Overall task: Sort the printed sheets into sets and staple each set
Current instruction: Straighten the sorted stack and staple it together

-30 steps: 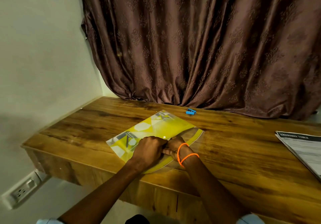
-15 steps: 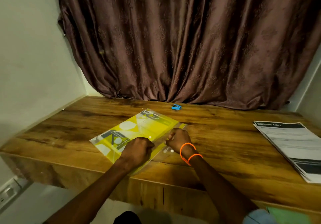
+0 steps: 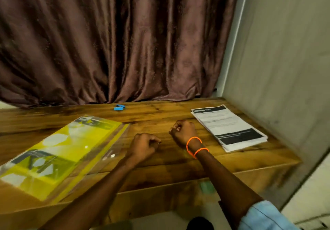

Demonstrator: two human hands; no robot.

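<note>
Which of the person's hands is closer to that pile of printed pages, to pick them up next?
Probably the right hand: it hovers just beside the stack of printed sheets. The left hand sits farther away, nearer the yellow folder.

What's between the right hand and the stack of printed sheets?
Nothing: in the head view only bare wooden table separates the right hand from the printed sheets. The hand is loosely curled and holds nothing.

One head view looks forward and down, close over the wooden desk [image 3: 160,160], somewhat blurred.
</note>
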